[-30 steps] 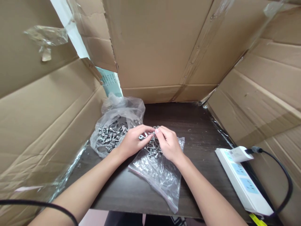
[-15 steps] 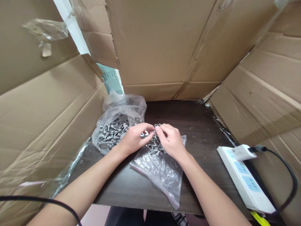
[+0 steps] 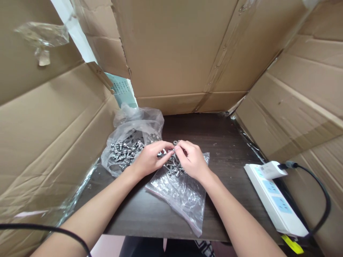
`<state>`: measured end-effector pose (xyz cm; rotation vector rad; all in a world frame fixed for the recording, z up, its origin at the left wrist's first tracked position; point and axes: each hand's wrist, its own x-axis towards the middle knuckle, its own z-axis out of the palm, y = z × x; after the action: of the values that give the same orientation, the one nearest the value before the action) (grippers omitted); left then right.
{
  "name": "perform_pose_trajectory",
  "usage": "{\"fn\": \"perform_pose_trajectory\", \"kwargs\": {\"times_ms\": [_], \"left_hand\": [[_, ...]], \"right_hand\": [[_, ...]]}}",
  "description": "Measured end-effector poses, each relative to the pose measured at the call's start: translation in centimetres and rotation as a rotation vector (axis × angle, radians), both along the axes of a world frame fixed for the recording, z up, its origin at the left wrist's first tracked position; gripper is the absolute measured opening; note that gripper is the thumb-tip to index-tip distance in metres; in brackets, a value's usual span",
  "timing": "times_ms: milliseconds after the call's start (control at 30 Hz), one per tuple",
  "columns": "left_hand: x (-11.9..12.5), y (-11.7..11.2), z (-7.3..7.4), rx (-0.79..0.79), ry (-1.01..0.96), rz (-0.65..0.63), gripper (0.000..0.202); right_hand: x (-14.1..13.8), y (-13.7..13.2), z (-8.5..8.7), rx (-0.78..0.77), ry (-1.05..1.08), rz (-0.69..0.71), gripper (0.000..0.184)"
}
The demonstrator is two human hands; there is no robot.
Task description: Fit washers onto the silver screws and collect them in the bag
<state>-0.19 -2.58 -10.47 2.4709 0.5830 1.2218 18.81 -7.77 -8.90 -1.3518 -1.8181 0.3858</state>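
My left hand [image 3: 150,159] and my right hand [image 3: 193,160] meet fingertip to fingertip above a pile of bolts [image 3: 174,167]. A small silver bolt, mostly covered, is pinched by the left fingers. The right thumb and forefinger press together at its end; whatever they grip is too small to make out. Beneath the hands, the pile lies on a flat clear zip bag [image 3: 180,198]. A flat washer [image 3: 175,142] shows just beyond the fingertips, and other small rings are half hidden by the left hand.
To the left, an open plastic bag [image 3: 107,157] holds many bolts with washers [image 3: 125,151]. A white power strip [image 3: 278,203] with a plugged-in adapter [image 3: 273,170] lies on the right of the dark table [image 3: 227,142]. Cardboard walls [image 3: 177,53] enclose the back and sides. A black cable [image 3: 53,228] crosses the lower left.
The view has shifted slightly, so everything sits a little further left. Both hands stay together over the pile, with only small finger movement.
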Motion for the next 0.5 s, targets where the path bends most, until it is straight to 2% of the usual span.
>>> {"fn": "perform_pose_trajectory", "kwargs": {"times_ms": [133, 300, 433, 500], "left_hand": [[0.00, 0.05, 0.12, -0.002, 0.002, 0.024, 0.013], [-0.05, 0.07, 0.25, 0.005, 0.002, 0.036, 0.012], [0.01, -0.01, 0.33, 0.004, -0.004, 0.017, 0.011], [0.04, -0.04, 0.42, 0.003, -0.007, 0.031, 0.012]], "right_hand": [[-0.09, -0.07, 0.03, -0.039, 0.029, 0.004, 0.042], [-0.12, -0.28, 0.21, -0.049, 0.060, 0.044, 0.031], [-0.12, -0.18, 0.12, -0.097, 0.065, 0.033, 0.042], [-0.18, -0.15, 0.06, -0.076, 0.082, 0.025, 0.038]]}}
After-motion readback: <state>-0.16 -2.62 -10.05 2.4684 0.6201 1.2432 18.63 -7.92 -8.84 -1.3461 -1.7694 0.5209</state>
